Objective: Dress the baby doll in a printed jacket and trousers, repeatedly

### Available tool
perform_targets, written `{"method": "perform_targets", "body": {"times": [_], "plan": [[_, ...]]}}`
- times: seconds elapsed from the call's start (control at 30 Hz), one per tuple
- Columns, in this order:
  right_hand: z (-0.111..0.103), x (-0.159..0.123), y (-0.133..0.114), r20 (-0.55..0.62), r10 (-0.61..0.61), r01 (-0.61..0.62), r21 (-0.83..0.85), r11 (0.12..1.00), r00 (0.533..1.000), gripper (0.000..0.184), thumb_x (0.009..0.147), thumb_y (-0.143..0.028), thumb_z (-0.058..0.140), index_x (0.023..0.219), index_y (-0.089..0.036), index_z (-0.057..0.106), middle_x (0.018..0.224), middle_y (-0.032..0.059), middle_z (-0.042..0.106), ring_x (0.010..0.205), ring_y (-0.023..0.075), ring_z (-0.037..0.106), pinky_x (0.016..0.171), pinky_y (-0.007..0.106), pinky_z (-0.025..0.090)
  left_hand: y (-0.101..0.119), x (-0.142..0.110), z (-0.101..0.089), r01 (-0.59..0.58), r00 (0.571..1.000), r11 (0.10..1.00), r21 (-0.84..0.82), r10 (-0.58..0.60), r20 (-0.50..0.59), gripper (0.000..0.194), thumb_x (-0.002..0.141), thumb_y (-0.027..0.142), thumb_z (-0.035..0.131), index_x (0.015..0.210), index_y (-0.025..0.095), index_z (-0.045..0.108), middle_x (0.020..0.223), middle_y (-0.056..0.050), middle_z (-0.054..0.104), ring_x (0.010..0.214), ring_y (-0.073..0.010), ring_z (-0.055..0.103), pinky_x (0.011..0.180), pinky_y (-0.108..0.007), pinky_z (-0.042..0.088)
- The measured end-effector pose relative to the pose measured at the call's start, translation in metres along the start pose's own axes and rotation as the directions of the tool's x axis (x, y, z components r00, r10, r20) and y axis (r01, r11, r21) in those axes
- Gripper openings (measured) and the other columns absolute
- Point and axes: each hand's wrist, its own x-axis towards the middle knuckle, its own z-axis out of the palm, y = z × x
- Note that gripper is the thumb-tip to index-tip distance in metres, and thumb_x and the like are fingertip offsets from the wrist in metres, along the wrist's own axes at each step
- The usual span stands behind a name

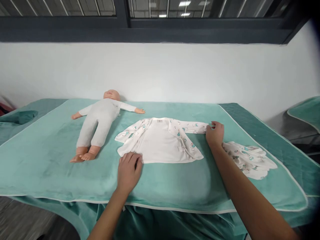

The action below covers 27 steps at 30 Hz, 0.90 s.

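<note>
A white baby shirt [160, 143] with a small animal print lies spread open on the green blanket [162, 190], its inside facing up. At its lower left corner, my left hand [129, 169] has thumb and fingertips closed on the hem. My right hand [215, 135] pinches the cuff of the right-side sleeve, which is stretched out straight. The left-side sleeve is folded at an angle. Close to my right forearm lies a crumpled printed cloth [250, 159], partly hidden by the arm.
A baby doll [100, 115] in a white bodysuit lies on its back at the left, arms spread. Behind the bed rises a white wall [160, 73] below a dark window frame [160, 31]. Green fabric [306, 111] rests on something at the far right.
</note>
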Motion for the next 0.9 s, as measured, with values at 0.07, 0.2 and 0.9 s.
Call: {"method": "perform_targets", "body": {"times": [0.07,0.2,0.9], "plan": [[0.001,-0.006,-0.002,-0.016,-0.164,0.164,-0.027,0.986,0.986,0.043,0.086,-0.029,0.047,0.122,-0.008,0.058,0.126,0.0220,0.055,0.116,0.0292,0.051,0.104,0.046,0.038,0.000,0.000,0.000,0.002,1.000,1.000,0.001,-0.002,-0.003,0.017,0.097,0.025,0.046,0.097,0.022,0.063,0.097,-0.005,0.067,0.093,-0.0234,0.056,0.083,-0.040,0.040],[0.003,-0.027,-0.010,0.289,-0.412,0.449,-0.074,0.890,0.864,0.042,0.095,-0.034,0.042,0.129,-0.016,0.057,0.142,0.0147,0.052,0.132,0.0265,0.044,0.112,0.047,0.031,0.001,0.000,0.000,0.004,1.000,1.000,-0.005,-0.004,-0.011,0.018,0.097,0.025,0.046,0.096,0.022,0.063,0.097,-0.005,0.067,0.093,-0.0232,0.056,0.082,-0.040,0.040],[0.006,0.007,0.015,0.149,0.132,-0.154,0.153,0.976,0.980,0.039,0.071,-0.038,0.060,0.103,-0.016,0.065,0.086,0.0067,0.067,0.077,0.0213,0.059,0.077,0.036,0.046,-0.003,-0.004,0.002,-0.024,0.998,0.997,-0.070,0.019,-0.066,0.014,0.097,0.023,0.050,0.098,0.020,0.063,0.097,-0.003,0.066,0.093,-0.0205,0.056,0.084,-0.037,0.040]]}}
